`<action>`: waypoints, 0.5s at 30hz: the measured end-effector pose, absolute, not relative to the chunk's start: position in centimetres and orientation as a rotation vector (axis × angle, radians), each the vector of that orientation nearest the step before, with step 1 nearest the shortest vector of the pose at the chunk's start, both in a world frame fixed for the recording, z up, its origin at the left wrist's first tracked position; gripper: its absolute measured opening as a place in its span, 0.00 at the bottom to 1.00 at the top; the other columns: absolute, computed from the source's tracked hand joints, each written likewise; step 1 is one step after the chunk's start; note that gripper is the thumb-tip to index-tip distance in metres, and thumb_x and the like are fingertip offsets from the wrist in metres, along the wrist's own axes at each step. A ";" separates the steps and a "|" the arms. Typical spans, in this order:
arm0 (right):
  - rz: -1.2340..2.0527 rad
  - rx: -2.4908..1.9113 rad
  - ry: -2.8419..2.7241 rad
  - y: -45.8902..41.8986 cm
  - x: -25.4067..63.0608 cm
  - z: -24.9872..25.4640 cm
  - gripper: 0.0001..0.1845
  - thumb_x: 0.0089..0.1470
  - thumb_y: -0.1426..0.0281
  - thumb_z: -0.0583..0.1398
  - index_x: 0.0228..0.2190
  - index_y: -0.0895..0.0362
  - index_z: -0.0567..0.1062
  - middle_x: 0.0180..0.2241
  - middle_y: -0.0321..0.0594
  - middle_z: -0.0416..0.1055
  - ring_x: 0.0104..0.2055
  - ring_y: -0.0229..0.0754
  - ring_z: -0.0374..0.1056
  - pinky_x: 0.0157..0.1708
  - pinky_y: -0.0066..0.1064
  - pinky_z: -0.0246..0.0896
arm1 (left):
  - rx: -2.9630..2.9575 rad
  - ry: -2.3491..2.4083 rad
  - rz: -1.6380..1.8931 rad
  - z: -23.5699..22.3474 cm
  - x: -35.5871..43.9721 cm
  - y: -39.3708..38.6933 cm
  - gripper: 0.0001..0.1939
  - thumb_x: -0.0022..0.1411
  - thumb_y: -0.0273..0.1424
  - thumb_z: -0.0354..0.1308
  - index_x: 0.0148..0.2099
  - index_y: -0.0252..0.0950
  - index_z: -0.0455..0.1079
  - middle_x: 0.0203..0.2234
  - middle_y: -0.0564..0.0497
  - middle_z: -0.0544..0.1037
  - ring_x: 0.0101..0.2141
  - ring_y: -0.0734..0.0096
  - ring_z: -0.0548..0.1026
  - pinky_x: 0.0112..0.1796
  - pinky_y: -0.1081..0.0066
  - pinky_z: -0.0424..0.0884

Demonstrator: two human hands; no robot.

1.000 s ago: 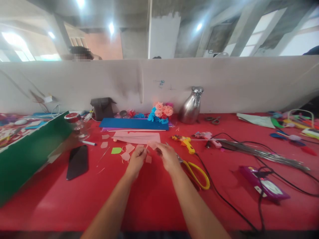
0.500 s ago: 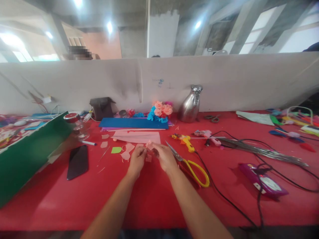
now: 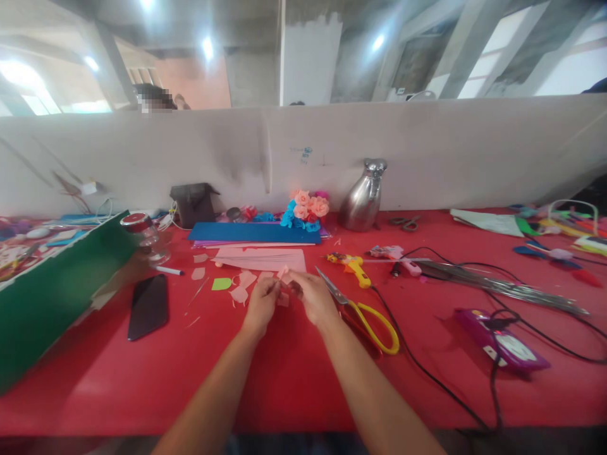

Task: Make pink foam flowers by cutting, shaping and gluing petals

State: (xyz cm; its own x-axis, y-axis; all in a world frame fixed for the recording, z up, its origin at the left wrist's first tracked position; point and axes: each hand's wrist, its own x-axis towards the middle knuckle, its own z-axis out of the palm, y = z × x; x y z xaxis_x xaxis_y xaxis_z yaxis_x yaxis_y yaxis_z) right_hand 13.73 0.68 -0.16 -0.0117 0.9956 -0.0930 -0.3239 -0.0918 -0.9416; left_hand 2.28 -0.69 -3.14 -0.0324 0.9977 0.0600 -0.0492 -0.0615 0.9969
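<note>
Just above the red tabletop, my left hand (image 3: 264, 303) and my right hand (image 3: 313, 296) meet with their fingers closed in a pinch. Between the fingertips a small pink paper piece (image 3: 284, 272) sticks up, curled like a flower petal; both hands grip it. Whether a stem is inside it I cannot tell. Beneath and left of the fingers lie several cut pink petals (image 3: 239, 294) and a lime green cut piece (image 3: 221, 284). Close to my right wrist rest yellow-handled scissors (image 3: 374, 323), with their blades pointing away.
Right of the hands lie a yellow glue gun (image 3: 353, 268), a pink glue gun (image 3: 396, 256), wires (image 3: 512, 287) and a purple power box (image 3: 505, 344) with cables. A phone (image 3: 148, 306) and glass jar (image 3: 148, 240) are left. Behind stand paper flowers (image 3: 310, 208) and a steel jug (image 3: 364, 196).
The hands stay in nearly the same place, still pinching the pink piece. My right fingers shift very slightly, and the view tilts a little.
</note>
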 end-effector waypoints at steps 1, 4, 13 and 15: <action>1.415 -1.028 -0.913 0.7 13.7 -0.2 0.11 0.36 0.62 0.64 0.18 0.59 0.76 0.19 0.35 0.70 0.25 0.36 0.62 0.27 0.27 0.53 | 1.198 1.168 1.298 -3.1 2.3 -0.7 0.09 0.56 0.34 0.51 0.30 0.34 0.67 0.24 0.53 0.66 0.25 0.75 0.65 0.29 0.73 0.62; 1.426 -1.020 -0.916 0.6 13.7 -0.2 0.11 0.36 0.63 0.64 0.18 0.60 0.76 0.20 0.37 0.71 0.26 0.37 0.63 0.28 0.27 0.54 | 1.206 1.186 1.301 -3.1 2.3 -0.7 0.08 0.56 0.33 0.52 0.29 0.34 0.66 0.24 0.54 0.67 0.26 0.75 0.65 0.29 0.73 0.61; 1.430 -1.026 -0.922 0.7 13.8 -0.4 0.10 0.37 0.63 0.64 0.19 0.58 0.77 0.22 0.38 0.72 0.27 0.38 0.63 0.28 0.29 0.53 | 1.208 1.194 1.306 -3.7 2.1 -0.4 0.10 0.56 0.35 0.53 0.31 0.34 0.69 0.26 0.52 0.70 0.27 0.73 0.66 0.30 0.73 0.61; 1.430 -1.017 -0.940 0.7 13.8 -0.3 0.10 0.38 0.63 0.64 0.18 0.58 0.77 0.22 0.38 0.72 0.27 0.38 0.63 0.28 0.29 0.54 | 1.228 1.205 1.313 -3.8 2.1 -0.4 0.09 0.56 0.34 0.53 0.29 0.34 0.68 0.25 0.52 0.69 0.27 0.73 0.66 0.30 0.73 0.61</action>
State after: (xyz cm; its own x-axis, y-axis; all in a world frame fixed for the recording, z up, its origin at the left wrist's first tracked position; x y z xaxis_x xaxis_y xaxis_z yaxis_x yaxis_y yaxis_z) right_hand 13.81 0.74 -0.32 -0.0405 0.9955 -0.0855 -0.3166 -0.0939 -0.9439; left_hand 2.11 -0.35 -3.77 -0.0574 0.9955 0.0751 -0.0101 -0.0758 0.9971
